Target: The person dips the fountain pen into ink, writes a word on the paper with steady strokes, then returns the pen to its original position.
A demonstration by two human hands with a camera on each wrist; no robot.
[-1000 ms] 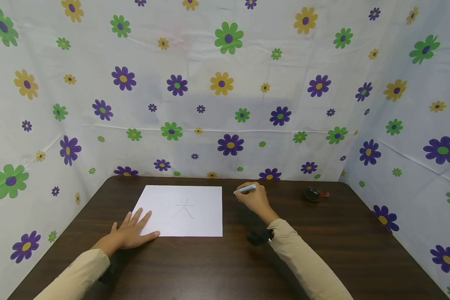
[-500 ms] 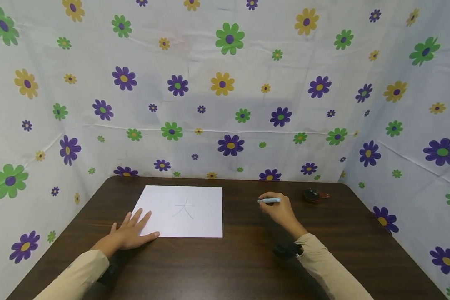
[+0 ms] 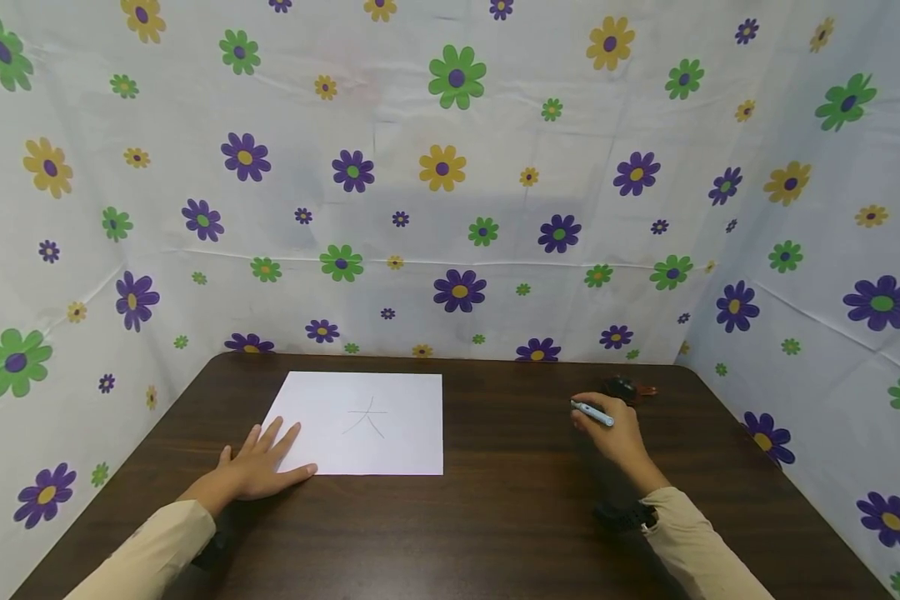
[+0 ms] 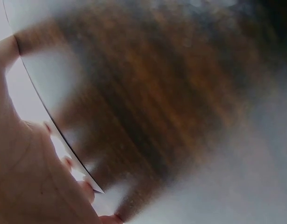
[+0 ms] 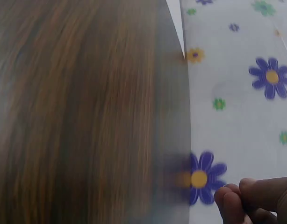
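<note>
A white sheet of paper (image 3: 408,446) lies on the dark table, marked with a few thin strokes that form a character like 大. My left hand (image 3: 251,468) rests spread across its lower left corner, fingers on the sheet and thumb along the near edge. The left wrist view shows the palm (image 4: 31,172) beside the paper's edge. Well to the right of the sheet, above the table, my right hand (image 3: 621,433) pinches a light blue pen (image 3: 594,414), tip to the left. In the right wrist view the fingertips (image 5: 232,205) show at the lower right; the pen is hidden there.
Just behind my right hand sits a small dark object with a reddish-brown handle (image 3: 647,391), partly hidden by the hand. A white cloth with printed flowers (image 3: 390,217) hangs around the back and sides of the wooden table (image 3: 420,533).
My right hand has moved rightward with the pen, away from the paper toward the small dark object, and the pen has turned in the fingers. The left hand and paper stay put.
</note>
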